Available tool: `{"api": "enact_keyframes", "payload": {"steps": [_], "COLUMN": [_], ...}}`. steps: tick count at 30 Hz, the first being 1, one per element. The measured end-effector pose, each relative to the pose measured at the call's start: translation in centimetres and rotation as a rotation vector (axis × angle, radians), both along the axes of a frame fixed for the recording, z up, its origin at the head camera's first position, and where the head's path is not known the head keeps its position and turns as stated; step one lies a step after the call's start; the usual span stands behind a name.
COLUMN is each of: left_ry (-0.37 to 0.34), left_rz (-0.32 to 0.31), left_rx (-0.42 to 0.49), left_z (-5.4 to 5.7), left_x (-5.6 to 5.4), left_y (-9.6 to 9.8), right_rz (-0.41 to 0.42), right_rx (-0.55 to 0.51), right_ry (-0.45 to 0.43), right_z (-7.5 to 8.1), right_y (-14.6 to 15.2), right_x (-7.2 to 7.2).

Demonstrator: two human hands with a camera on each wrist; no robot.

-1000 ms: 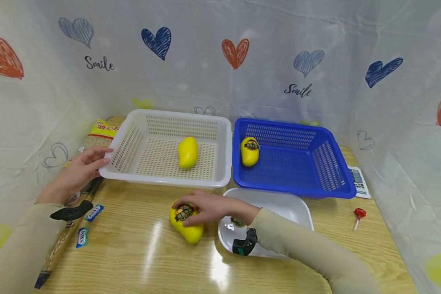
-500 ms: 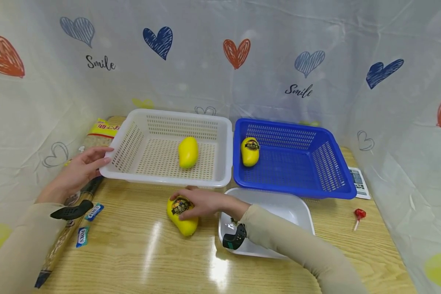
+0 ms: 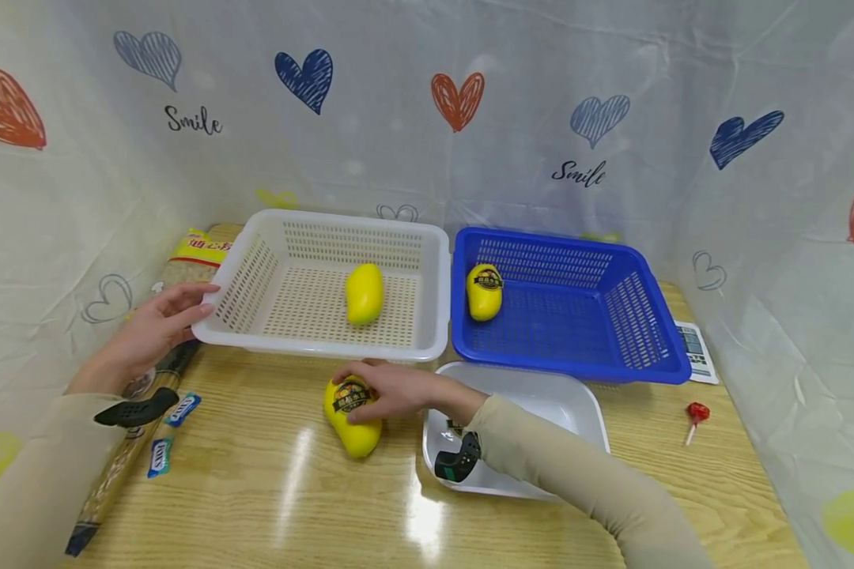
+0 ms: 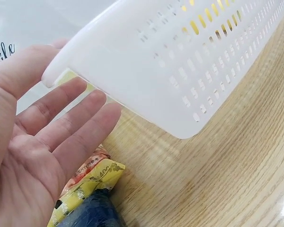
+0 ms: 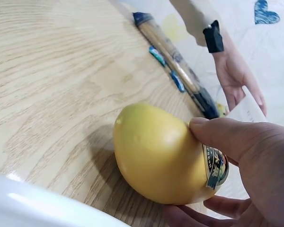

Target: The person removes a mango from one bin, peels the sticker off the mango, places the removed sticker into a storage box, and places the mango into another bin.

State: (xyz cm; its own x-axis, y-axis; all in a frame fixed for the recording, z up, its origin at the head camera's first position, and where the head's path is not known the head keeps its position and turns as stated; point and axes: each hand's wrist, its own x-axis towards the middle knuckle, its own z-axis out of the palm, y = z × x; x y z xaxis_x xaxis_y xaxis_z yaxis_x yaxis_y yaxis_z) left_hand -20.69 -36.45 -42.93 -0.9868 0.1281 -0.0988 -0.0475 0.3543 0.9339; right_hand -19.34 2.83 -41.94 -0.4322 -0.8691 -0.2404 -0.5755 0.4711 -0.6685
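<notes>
My right hand (image 3: 398, 393) grips a yellow mango (image 3: 352, 427) with a black printed label, above or on the table in front of the white basket. In the right wrist view, the thumb lies along one side of this mango (image 5: 156, 151) and fingers curl beneath. My left hand (image 3: 149, 328) holds the left rim of the white basket (image 3: 320, 348), thumb on one side and fingers under the edge, as the left wrist view shows. An unlabelled mango (image 3: 364, 294) lies inside that basket. Another labelled mango (image 3: 484, 292) sits in the blue basket (image 3: 569, 367) beside it.
A white dish (image 3: 527, 387) stands under my right forearm; a dark label in it is partly hidden. At left lie a long packet (image 3: 107, 490), two small blue wrappers (image 3: 183, 410) and a yellow-topped bag (image 3: 202, 249). A red lollipop (image 3: 697, 412) lies right.
My right hand and the mango have shifted slightly left and away from me, then stayed nearly still. The left hand keeps its place at the basket rim.
</notes>
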Motion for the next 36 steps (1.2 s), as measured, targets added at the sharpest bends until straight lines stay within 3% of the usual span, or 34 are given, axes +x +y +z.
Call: {"api": "enact_keyframes", "payload": {"steps": [6, 11, 14, 16, 19, 21, 23, 27, 32, 36], "left_ry": [0.016, 0.111, 0.289, 0.444, 0.656, 0.698, 0.669, 0.472, 0.210, 0.085], "left_rz": [0.008, 0.117, 0.190, 0.185, 0.066, -0.032, -0.122, -0.178, -0.107, -0.026], "left_rx": [-0.065, -0.223, -0.274, -0.288, -0.274, -0.291, -0.279, -0.214, -0.065, -0.002], "left_z": [0.2, 1.9, 3.4, 4.5, 5.5, 5.7, 5.2, 2.4, -0.9, -2.0], "left_x": [0.2, 1.0, 2.1, 3.4, 5.5, 7.0, 8.4, 10.5, 11.7, 12.4], "left_y": [-0.1, 0.5, 1.9, 3.4, 6.0, 7.8, 9.6, 13.3, 16.4, 18.0], "right_rz": [-0.007, -0.033, -0.056, -0.069, -0.091, -0.105, -0.117, -0.128, -0.142, -0.145], "right_rx": [-0.004, -0.034, -0.045, -0.040, -0.029, -0.033, -0.039, -0.042, -0.037, -0.032], "right_ry": [-0.004, -0.039, -0.044, -0.023, 0.031, 0.052, 0.059, 0.056, 0.058, 0.057], "right_z": [0.1, 0.4, 0.7, 0.8, 0.9, 0.9, 1.0, 1.1, 1.0, 1.1], "right_y": [0.3, 1.0, 1.6, 2.0, 2.4, 2.5, 2.5, 2.5, 2.5, 2.6], "right_x": [0.0, 0.3, 0.6, 0.9, 1.3, 1.5, 1.6, 1.8, 1.8, 1.8]}}
